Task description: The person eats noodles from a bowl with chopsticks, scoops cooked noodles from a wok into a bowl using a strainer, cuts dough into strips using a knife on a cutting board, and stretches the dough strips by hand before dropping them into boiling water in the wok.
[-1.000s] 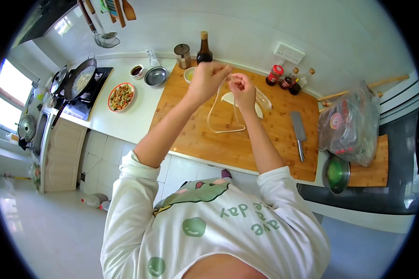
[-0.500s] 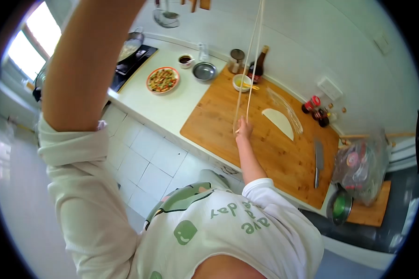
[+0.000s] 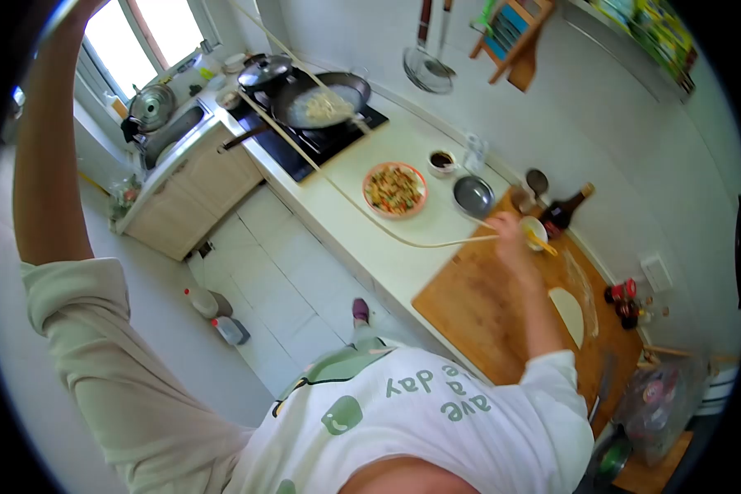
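My right hand is closed on the end of a long, pale dough noodle, over the far left part of the wooden board. The noodle's strands stretch across the counter and stove towards the upper left. My left arm is raised along the left side, its hand cut off by the top edge. Right beside my right hand stands a small white bowl with a yellow utensil. A pale half-round sheet of dough lies on the board. Behind the strands, a wok holds pale noodles in liquid.
A plate of chopped vegetables, a metal bowl and a cup of dark sauce stand on the counter. A dark bottle is near the wall. A cleaver lies at the board's right. A lidded pot sits beside the wok.
The view has swung left, bringing the stove and sink into sight. My right hand has moved leftward along the board, and the strands now slope across the stove instead of hanging steeply.
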Motion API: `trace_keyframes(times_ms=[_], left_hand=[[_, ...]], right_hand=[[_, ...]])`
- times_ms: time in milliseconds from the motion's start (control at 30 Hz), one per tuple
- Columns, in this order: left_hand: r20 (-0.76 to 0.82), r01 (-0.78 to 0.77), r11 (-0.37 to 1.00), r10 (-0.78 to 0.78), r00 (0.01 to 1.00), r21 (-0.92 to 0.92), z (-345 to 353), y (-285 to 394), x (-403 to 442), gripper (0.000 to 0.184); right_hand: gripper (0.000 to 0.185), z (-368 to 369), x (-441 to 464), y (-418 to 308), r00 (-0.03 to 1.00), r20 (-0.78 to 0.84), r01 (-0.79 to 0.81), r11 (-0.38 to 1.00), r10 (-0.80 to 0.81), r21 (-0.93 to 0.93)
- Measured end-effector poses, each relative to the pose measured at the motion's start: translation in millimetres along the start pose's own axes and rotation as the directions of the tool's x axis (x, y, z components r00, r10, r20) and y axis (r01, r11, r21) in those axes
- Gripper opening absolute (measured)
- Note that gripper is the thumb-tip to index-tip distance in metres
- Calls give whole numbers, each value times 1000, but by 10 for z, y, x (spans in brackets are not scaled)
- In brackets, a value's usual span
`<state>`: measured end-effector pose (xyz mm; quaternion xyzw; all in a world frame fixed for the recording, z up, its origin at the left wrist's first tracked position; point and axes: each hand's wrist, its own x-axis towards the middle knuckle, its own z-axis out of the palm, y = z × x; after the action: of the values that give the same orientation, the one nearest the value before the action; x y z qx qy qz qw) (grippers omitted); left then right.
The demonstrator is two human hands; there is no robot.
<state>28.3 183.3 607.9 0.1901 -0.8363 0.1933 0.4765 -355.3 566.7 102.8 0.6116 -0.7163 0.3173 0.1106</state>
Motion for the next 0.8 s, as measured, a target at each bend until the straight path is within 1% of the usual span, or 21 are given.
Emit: trace_keyframes(times_ms=[33,67,100,133,167,233,267,300,333,367,400,433,467,533,567,600,667,700,733,767,800], left_hand=[[6,95,966,-96,995,-243,127,-525,-58,45],[23,166,878,-174,984,-450,251,-1037,-115,42],[50,224,776,-242,969,-590,391,-1527,-201,38],[75,264,705,-287,955,-658,565,-1989,-272,35],[100,295,635,-324,941,-714,755,-2420,-353,32],[164,339,486,-368,915,-806,1153,-3176,-468,26],[204,358,396,-381,902,-845,1399,-3481,-525,24],[263,390,280,-401,878,-877,1690,-3759,-604,22],[335,425,141,-420,843,-894,2024,-4000,-709,20],[427,455,-51,-449,785,-889,2380,-4153,-809,20],[514,456,-242,-473,716,-857,2734,-4297,-909,20],[659,392,-539,-505,558,-745,3076,-4334,-973,20],[586,438,-391,-489,646,-809,3299,-4203,-1100,21],[515,490,-175,-421,747,-854,3941,-4221,-1349,21],[522,505,-156,-393,757,-849,4235,-4269,-1363,21],[529,518,-135,-364,767,-845,4525,-4310,-1374,21],[647,669,-115,-416,639,-734,4870,-3979,-1499,12],[693,736,-102,-443,569,-669,5001,-3921,-1555,9],[707,738,-114,-416,572,-665,5254,-3961,-1679,9],[639,715,188,-340,690,-673,5643,-3999,-1890,11],[573,602,469,-222,789,-646,6038,-4017,-2097,13]], right_hand=[[35,-199,190,-13,999,-37,-33,997,31,-72],[35,-343,327,48,985,-172,-41,994,22,-105],[25,-576,501,-1,959,-282,-54,981,-1,-187],[29,-704,596,121,934,-357,-116,972,36,-204],[22,-842,703,243,881,-433,-260,959,189,-110],[19,-1118,919,487,691,-542,-488,862,478,138],[25,-1287,1151,403,550,-476,-380,713,687,589],[32,-1449,1400,285,445,-299,-171,408,844,897],[33,-1516,1678,-2,423,-243,-183,345,873,921],[35,-1523,1924,-246,402,-189,-193,284,896,939],[35,-1609,2032,-110,397,-199,-200,295,896,934],[34,-1765,2094,167,531,-108,-286,297,841,911],[35,-1851,2210,310,639,-2,-367,307,769,878],[35,-1880,2725,280,564,-93,-485,421,820,767],[33,-1860,3035,160,590,-146,-472,485,794,736],[31,-1838,3335,4,628,-146,-486,532,764,693],[28,-1780,3930,-329,712,-86,-527,611,697,592],[25,-1685,4234,-536,760,-88,-515,678,644,524],[24,-1590,4537,-744,804,-89,-492,742,588,455],[21,-1560,4814,-836,850,-10,-484,787,527,382],[19,-1529,5091,-927,885,69,-457,832,460,314]])
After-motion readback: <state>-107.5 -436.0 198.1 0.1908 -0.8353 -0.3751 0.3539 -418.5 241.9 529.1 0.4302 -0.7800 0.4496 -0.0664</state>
